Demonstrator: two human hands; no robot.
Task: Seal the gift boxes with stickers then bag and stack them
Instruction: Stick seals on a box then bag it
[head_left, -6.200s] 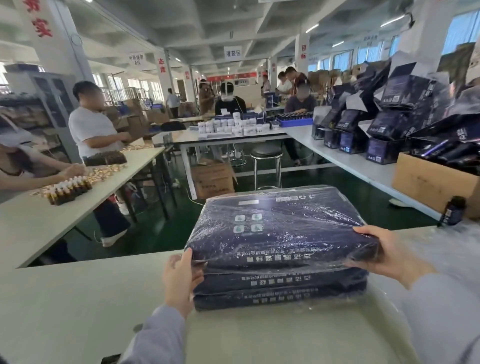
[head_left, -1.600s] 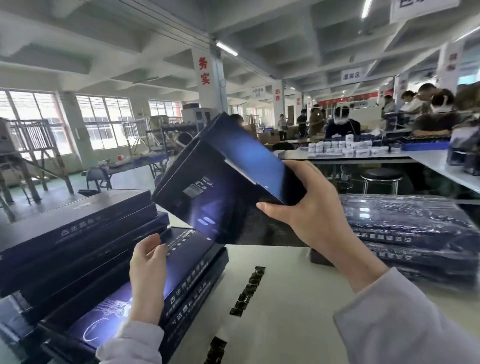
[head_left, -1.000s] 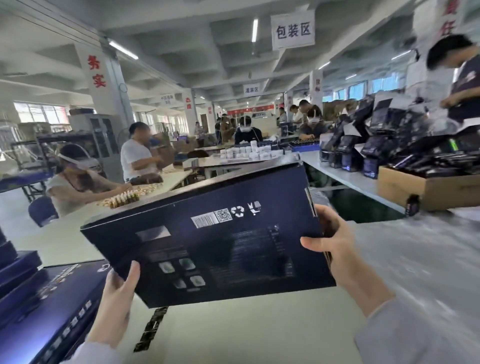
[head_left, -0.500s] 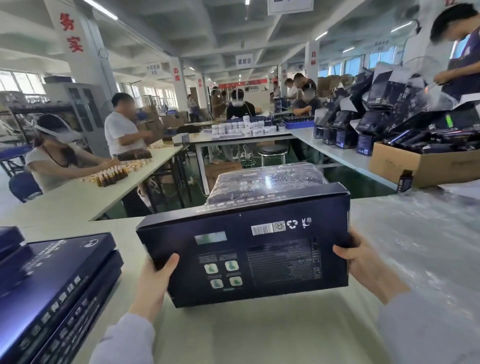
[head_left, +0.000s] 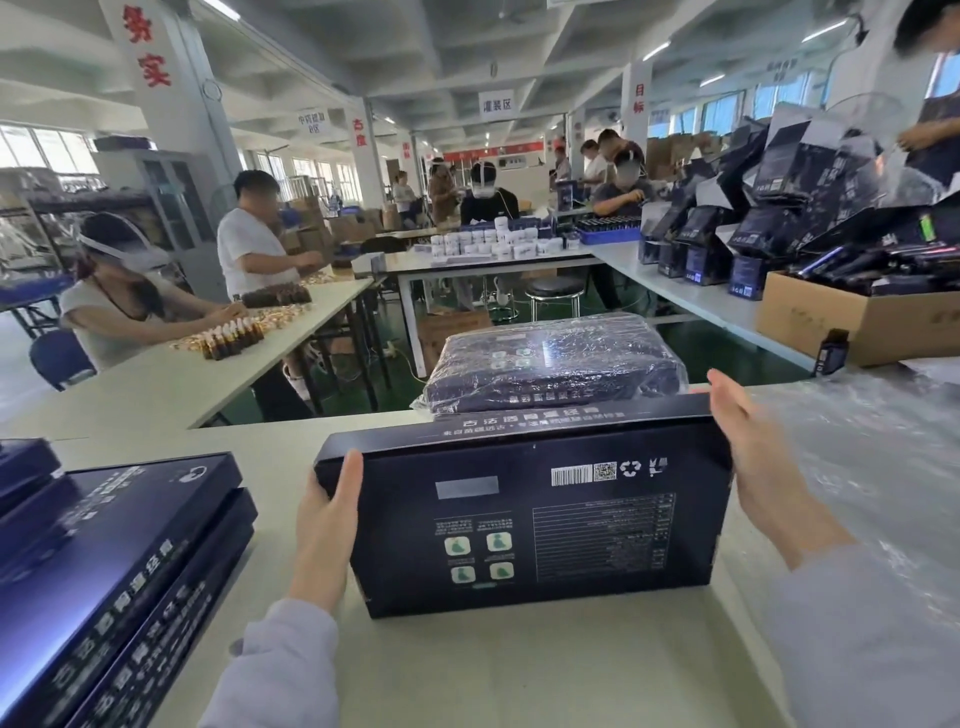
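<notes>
A dark box (head_left: 524, 519) is held tilted at the middle of the bench (head_left: 467, 675), with its printed back face turned towards the camera. A barcode, a QR code and a recycling mark are seen at the upper right of that face, and four green icons lower down. The lower edge lies at the bench top or just above it; contact cannot be told.

The left edge of the box is grasped by the left grip (head_left: 324, 530). Its thumb is laid on the face near the upper left corner, and its fingers are hidden behind the box. The right grip (head_left: 758, 467) is released: the fingers are held straight and together, and the palm is pressed flat against the right edge, with the fingertips reaching past the upper right corner. Grey sleeves are worn on both arms.

At 12 o'clock from the box, just behind it, a pile (head_left: 550, 369) of like boxes wrapped in clear bags is set on the bench. At 9 o'clock a stack (head_left: 114, 561) of unbagged boxes lies flat, apart from the left grip. At 3 o'clock clear film (head_left: 872, 457) is spread over the bench. At 2 o'clock a carton (head_left: 831, 317) filled with dark packs is seen. At 10 o'clock two persons are seen at a far bench (head_left: 156, 384), where small brown bottles (head_left: 234, 335) are set out.
</notes>
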